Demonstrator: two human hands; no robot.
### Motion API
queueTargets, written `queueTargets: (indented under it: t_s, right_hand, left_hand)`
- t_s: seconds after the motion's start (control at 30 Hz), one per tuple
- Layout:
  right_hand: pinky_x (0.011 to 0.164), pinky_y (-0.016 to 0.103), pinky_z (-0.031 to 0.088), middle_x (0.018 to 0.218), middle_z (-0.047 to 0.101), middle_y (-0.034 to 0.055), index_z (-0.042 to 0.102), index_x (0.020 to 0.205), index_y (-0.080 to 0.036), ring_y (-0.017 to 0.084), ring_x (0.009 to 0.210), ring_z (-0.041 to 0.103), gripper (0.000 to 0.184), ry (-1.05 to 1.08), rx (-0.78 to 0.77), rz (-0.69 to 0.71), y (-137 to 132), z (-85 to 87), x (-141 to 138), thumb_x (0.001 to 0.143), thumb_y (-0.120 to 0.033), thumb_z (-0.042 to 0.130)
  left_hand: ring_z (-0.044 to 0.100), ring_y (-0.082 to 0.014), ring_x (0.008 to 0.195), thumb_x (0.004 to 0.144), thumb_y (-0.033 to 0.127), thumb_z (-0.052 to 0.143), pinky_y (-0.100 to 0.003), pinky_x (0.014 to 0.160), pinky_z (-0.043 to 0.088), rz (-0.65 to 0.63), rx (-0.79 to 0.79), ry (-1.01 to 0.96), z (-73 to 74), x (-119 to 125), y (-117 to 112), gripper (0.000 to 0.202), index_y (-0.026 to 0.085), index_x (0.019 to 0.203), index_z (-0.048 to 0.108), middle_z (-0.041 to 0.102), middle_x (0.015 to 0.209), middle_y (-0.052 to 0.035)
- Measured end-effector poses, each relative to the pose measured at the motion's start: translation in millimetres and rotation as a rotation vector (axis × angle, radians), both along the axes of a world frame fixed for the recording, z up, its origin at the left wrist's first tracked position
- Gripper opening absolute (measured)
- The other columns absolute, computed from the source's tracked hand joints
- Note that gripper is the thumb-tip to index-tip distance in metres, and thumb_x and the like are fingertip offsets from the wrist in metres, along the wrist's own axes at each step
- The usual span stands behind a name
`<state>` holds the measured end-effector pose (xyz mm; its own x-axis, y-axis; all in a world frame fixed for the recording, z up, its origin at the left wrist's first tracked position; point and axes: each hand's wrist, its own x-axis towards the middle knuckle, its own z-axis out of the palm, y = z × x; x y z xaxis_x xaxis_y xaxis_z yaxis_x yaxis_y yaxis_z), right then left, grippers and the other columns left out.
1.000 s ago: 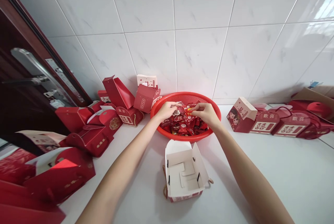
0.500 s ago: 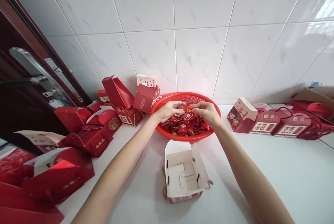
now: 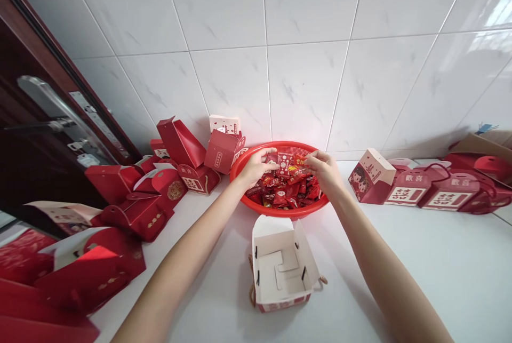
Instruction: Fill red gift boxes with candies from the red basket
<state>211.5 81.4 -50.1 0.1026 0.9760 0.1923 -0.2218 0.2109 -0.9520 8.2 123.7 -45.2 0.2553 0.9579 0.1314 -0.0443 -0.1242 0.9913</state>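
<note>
A red oval plastic basket (image 3: 286, 213) holds many small wrapped candies (image 3: 280, 193) in red packets. My left hand (image 3: 255, 169) is over its left side, thumb and fingers closed around a red candy packet (image 3: 272, 160). Over the right side, my right hand (image 3: 323, 169) pinches the edge of another red candy packet with yellow lettering (image 3: 298, 161). In front of the basket stands an open gift box (image 3: 280, 271), white inside, with red printed sides and rope handles. Its bare bottom flaps show.
Red gift boxes (image 3: 136, 209) with raised lids crowd the left side. Closed boxes with handles (image 3: 406, 191) line the right, beside a brown carton (image 3: 488, 145). A tiled wall (image 3: 308, 87) rises behind; a dark door with a metal handle (image 3: 52, 97) is at left.
My hands have moved slightly apart over the basket, the right one going a little to the right. More of the packets between them shows. The open box has stayed in place.
</note>
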Motion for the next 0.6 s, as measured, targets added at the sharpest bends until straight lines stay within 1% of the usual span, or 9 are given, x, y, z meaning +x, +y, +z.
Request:
queueTargets:
  t_s: [0.1,0.17,0.23,0.3,0.43,0.53,0.6]
  right_hand:
    - [0.048,0.024,0.043,0.064,0.061,-0.0019,0.060,0.072,-0.020,0.013,0.054,0.059,0.016,-0.048,-0.081,0.093,-2.2,1.6,-1.8,0.062,-0.026,0.072]
    - [0.043,0.022,0.039,0.062,0.061,-0.0017,0.062,0.076,-0.019,0.013,0.051,0.059,0.018,-0.076,-0.126,0.148,-3.4,2.3,-3.4,0.063,-0.024,0.074]
    - [0.043,0.022,0.041,0.064,0.063,-0.0005,0.063,0.077,-0.019,0.013,0.053,0.061,0.021,-0.096,-0.156,0.189,-4.1,3.0,-4.5,0.064,-0.024,0.078]
    - [0.046,0.023,0.046,0.067,0.065,0.0007,0.063,0.078,-0.018,0.014,0.056,0.064,0.025,-0.110,-0.172,0.221,-4.7,3.6,-5.1,0.064,-0.025,0.083]
    - [0.054,0.023,0.054,0.070,0.068,0.0011,0.062,0.077,-0.018,0.013,0.060,0.066,0.030,-0.140,-0.187,0.275,-5.9,4.2,-4.9,0.065,-0.026,0.088]
    - [0.055,0.021,0.054,0.068,0.068,0.0006,0.060,0.075,-0.019,0.012,0.061,0.066,0.031,-0.154,-0.197,0.290,-6.4,4.2,-4.6,0.068,-0.028,0.088]
    - [0.051,0.021,0.052,0.067,0.066,-0.0005,0.060,0.077,-0.019,0.012,0.059,0.066,0.032,-0.148,-0.205,0.284,-6.4,4.0,-4.3,0.068,-0.030,0.089]
  left_hand:
    - [0.063,-0.0175,0.090,0.055,0.011,0.086,-0.031,0.083,0.050,0.025,-0.011,-0.034,1.4,0.6,-1.7,0.058,0.021,0.108,0.068,0.069,0.099,-0.0012]
    - [0.063,-0.0162,0.084,0.052,0.010,0.087,-0.030,0.079,0.050,0.020,-0.019,-0.052,3.3,2.6,-4.2,0.060,0.021,0.107,0.068,0.068,0.091,0.0011]
    - [0.062,-0.0151,0.080,0.048,0.009,0.088,-0.029,0.076,0.049,0.016,-0.030,-0.070,5.5,4.4,-6.4,0.060,0.021,0.103,0.068,0.067,0.085,0.0033]
    - [0.061,-0.0148,0.077,0.046,0.009,0.088,-0.029,0.074,0.048,0.014,-0.045,-0.085,7.7,5.2,-8.0,0.059,0.021,0.100,0.068,0.067,0.082,0.0041]
    - [0.063,-0.0159,0.078,0.047,0.010,0.089,-0.030,0.074,0.048,0.012,-0.088,-0.116,11.6,5.8,-10.7,0.052,0.020,0.094,0.069,0.069,0.084,0.0025]
    - [0.065,-0.0178,0.080,0.049,0.014,0.089,-0.031,0.074,0.049,-0.009,-0.113,-0.165,14.3,11.3,-14.2,0.048,0.020,0.092,0.067,0.071,0.086,0.0008]
    - [0.067,-0.0184,0.081,0.050,0.015,0.089,-0.031,0.075,0.050,-0.026,-0.117,-0.208,15.4,18.6,-17.3,0.046,0.019,0.090,0.067,0.072,0.086,-0.0003]
